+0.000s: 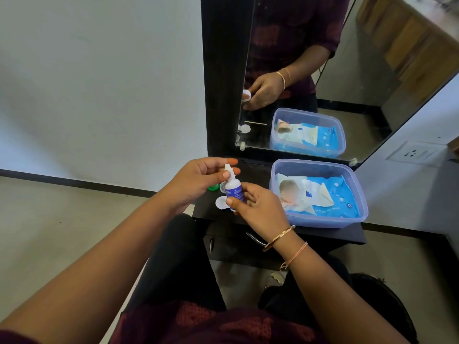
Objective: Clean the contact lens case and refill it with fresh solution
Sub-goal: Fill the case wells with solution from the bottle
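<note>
- Right over the front edge of the dark tabletop point(323, 234), the solution bottle point(234, 191) is held upright in the air, so I'd say we're at the refill step, not the scrubbing part
- right grip point(260, 207) is wrapped round the bottle body, thumb across the label
- left grip point(198, 180) pinches the white cap point(228, 168) on top between thumb and fingers, looks like it's working the cap, can't tell which way
- the lens case point(220, 203) sits on the tabletop just behind the bottle, white, partly hidden; a green lid point(213, 187) lies close by, so it seems to be open
- plastic tub point(323, 220) with a wipes pack point(330, 197) is off to the right, mirror point(347, 70) behind
- next move imo: get the cap clear, tip the nozzle over each well, squeeze gently so it doesn't overflow, and keep the tip off the case
</note>
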